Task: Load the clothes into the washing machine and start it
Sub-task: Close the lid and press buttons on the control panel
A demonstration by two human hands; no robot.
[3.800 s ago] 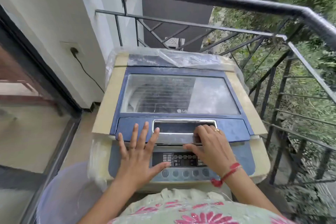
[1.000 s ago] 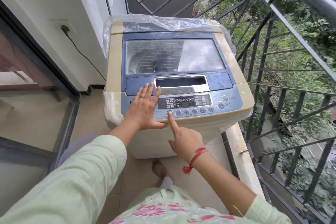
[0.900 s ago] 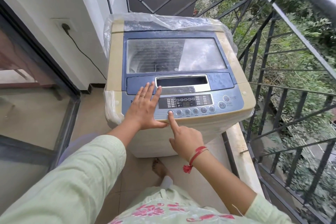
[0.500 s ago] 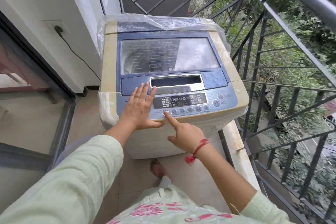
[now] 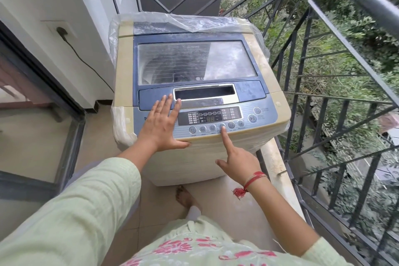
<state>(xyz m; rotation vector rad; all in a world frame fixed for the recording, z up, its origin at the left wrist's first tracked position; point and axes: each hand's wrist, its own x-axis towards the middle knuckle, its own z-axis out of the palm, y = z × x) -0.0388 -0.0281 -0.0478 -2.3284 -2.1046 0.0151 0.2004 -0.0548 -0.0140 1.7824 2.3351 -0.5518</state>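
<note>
The top-loading washing machine (image 5: 278,114) stands on the balcony, its blue glass lid (image 5: 194,60) closed. What lies in the drum under the lid cannot be made out. My left hand (image 5: 160,124) rests flat on the left end of the control panel (image 5: 259,124), fingers straight. My right hand (image 5: 237,157) points with a straight index finger, the other fingers curled. Its tip presses a round button (image 5: 222,125) in the row under the lit display (image 5: 210,115).
A black metal railing (image 5: 323,84) runs close along the right and behind the machine. A white wall with a socket and plugged cord (image 5: 61,30) is on the left, beside a dark sliding door frame (image 5: 71,136). My bare foot (image 5: 183,196) stands on the tiled floor.
My right index finger has moved right along the button row, from the leftmost button to one near the middle. The left hand stays flat on the panel.
</note>
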